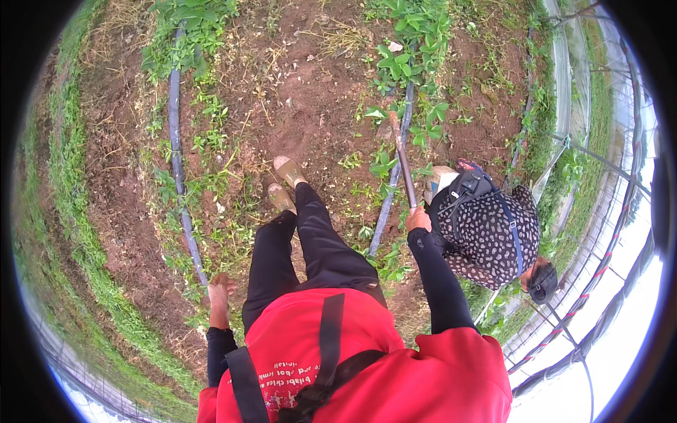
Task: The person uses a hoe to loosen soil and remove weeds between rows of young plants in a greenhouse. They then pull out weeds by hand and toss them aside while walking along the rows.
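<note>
My right hand point(418, 219) grips the lower end of a long-handled tool point(406, 172), perhaps a hoe. Its brown shaft points away from me, and its rusty, earth-coloured head point(393, 122) is over the right-hand plant row, close to a grey irrigation hose point(393, 185). Whether the head touches the soil cannot be told. Down at my left side, my left hand point(220, 297) hangs with nothing visible in it and its fingers loosely apart. Beside that hand runs another grey hose point(176, 121) among low green plants.
A co-worker in a spotted top point(492, 227) and dark cap bends over just right of my right arm. Leafy plants point(396, 63) grow along the hoses. Bare reddish soil point(307, 106) with dry stalks lies between rows. Greenhouse frame pipes point(629, 180) curve along the right.
</note>
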`<state>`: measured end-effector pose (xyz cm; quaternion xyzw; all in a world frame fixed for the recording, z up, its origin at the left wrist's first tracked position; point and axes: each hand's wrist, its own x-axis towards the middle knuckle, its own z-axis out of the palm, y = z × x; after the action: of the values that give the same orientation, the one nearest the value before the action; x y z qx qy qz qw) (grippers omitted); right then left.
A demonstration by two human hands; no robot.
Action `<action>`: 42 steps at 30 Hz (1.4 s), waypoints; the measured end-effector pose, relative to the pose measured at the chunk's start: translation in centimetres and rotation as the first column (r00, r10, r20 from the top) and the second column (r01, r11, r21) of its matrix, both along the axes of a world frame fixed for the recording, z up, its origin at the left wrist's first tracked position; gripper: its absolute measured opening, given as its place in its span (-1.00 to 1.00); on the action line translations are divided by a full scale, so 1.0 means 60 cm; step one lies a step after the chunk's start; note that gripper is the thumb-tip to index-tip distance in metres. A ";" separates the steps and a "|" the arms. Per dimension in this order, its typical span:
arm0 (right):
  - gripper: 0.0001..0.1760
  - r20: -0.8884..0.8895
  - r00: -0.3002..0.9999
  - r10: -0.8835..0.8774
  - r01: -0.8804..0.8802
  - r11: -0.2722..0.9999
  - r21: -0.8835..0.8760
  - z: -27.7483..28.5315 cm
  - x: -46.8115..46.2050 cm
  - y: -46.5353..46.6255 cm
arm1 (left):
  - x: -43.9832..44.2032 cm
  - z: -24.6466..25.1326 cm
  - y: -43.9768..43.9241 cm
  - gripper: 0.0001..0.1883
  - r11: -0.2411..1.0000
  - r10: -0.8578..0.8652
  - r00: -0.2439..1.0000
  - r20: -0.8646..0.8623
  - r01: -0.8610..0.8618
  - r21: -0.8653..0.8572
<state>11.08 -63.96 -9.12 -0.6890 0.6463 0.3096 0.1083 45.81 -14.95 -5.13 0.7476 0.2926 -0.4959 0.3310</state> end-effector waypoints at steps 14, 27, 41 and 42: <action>-0.71 0.170 0.981 -0.092 0.102 0.993 -0.050 0.039 0.019 -0.040 | 0.037 0.008 -0.015 -0.73 0.998 0.055 0.995 0.082 -0.052 -0.039; -0.82 0.649 0.755 -0.094 0.247 0.957 -0.149 -0.005 0.100 -0.097 | 0.113 0.058 -0.064 -0.83 0.993 0.097 0.980 0.175 -0.084 -0.079; -0.89 0.531 0.461 -0.711 0.478 0.703 0.527 0.093 0.299 -0.236 | 0.195 0.015 -0.096 -0.76 0.999 -0.042 0.996 0.073 0.042 0.004; -0.89 0.534 0.478 -0.698 0.474 0.716 0.512 0.094 0.313 -0.254 | 0.209 0.017 -0.113 -0.76 0.999 -0.038 0.994 0.105 0.039 -0.016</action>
<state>29.83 -79.18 -3.48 -0.4599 0.6989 0.0615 0.5442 58.37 -21.73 -4.13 0.7750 0.2560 -0.4651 0.3428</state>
